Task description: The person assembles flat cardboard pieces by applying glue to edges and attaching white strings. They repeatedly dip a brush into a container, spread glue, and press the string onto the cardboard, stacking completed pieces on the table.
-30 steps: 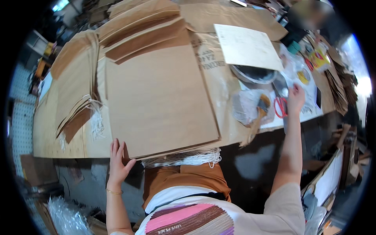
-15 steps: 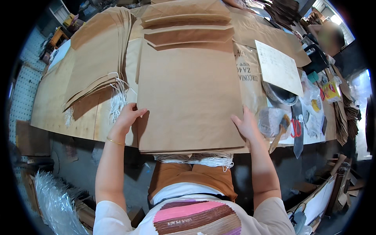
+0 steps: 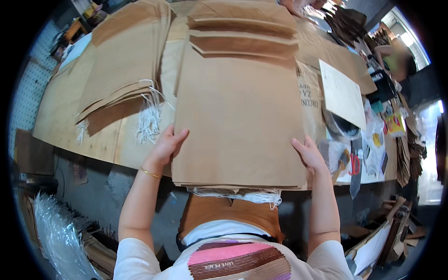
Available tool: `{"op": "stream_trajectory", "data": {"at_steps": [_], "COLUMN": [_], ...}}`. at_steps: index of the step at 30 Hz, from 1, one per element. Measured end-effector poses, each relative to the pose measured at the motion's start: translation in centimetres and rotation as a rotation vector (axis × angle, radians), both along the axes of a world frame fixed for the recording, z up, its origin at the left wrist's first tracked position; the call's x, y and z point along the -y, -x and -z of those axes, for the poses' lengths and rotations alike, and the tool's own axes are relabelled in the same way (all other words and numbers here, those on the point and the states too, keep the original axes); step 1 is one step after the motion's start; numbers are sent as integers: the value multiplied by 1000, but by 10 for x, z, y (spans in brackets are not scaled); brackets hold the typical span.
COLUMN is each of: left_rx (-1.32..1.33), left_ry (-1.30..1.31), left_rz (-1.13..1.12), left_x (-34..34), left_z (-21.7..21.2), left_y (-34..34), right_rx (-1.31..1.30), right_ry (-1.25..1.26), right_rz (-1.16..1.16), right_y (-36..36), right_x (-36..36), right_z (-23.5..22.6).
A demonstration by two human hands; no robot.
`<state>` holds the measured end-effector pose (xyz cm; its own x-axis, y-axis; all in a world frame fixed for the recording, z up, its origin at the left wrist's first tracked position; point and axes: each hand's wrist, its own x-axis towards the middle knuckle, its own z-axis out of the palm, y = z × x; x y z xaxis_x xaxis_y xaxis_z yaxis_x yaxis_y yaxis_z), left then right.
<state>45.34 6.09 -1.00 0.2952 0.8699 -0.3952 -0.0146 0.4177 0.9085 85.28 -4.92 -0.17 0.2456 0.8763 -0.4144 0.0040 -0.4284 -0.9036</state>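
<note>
In front of me lies a thick stack of brown paper bags point(image 3: 242, 121), with folded flaps at its far end. My left hand point(image 3: 169, 145) grips the stack's left side, thumb on top and the other fingers mostly hidden. Opposite it, my right hand point(image 3: 310, 153) holds the right side in the same way, closed on the edge. White strings point(image 3: 238, 195) hang out beneath the stack's near edge, over the table's edge. To the left rests another pile of brown paper bags point(image 3: 123, 60), with white string handles point(image 3: 149, 119) dangling from its near end.
On the right are a white board point(image 3: 342, 91) over a round container, a brush point(image 3: 343, 165), red-handled scissors point(image 3: 354, 164), a long blade point(image 3: 356, 184) and plastic bags. Another person point(image 3: 396, 60) is at the far right. Shiny plastic strands point(image 3: 60, 238) lie at lower left.
My view has tilted and turned slightly, so most things sit differently in it. Both hands stay at the sides of the stack, which appears a little further right and lower.
</note>
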Motion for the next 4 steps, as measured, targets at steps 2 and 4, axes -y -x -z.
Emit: {"op": "stream_trajectory", "data": {"at_steps": [2, 4], "left_rx": [74, 109], "left_ry": [-15, -84], "left_rz": [3, 14], "left_x": [-2, 0], "left_z": [9, 10], "left_y": [6, 7], "right_rx": [-69, 31], "right_ry": [-49, -102], "right_rz": [-15, -62], "right_y": [1, 2], "right_x": [1, 6], "right_z": [-2, -3]}}
